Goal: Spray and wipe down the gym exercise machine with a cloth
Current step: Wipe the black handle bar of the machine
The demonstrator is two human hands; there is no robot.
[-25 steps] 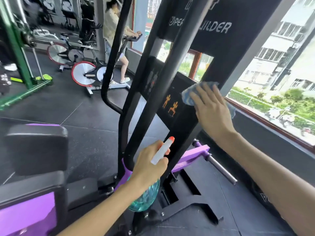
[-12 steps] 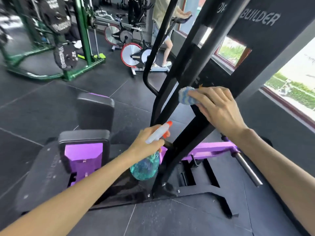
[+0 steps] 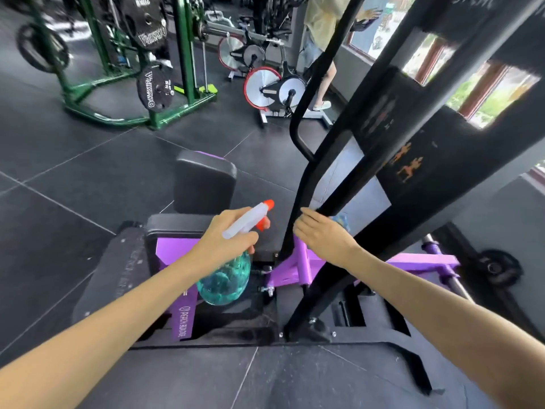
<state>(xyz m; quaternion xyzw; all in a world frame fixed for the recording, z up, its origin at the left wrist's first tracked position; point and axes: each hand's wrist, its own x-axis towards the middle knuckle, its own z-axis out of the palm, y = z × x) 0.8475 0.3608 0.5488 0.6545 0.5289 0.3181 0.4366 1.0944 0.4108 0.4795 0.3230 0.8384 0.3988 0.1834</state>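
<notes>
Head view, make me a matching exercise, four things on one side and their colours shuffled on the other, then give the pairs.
Things:
1. Spray bottle body
2. Nozzle tip
3. Rack in the back
4. Machine base bracket

Colours:
A. purple
B. green
C. teal
D. orange-red

Pairs: 1-C, 2-D, 3-B, 4-A

You are looking down at a dark tiled floor (image 3: 73, 208) that is carrying everything here. The black and purple exercise machine (image 3: 298, 270) is sitting directly on it just below you, a green weight rack (image 3: 124, 113) is standing farther back on the left, and two spin bikes (image 3: 274, 90) are resting near the window wall.
</notes>
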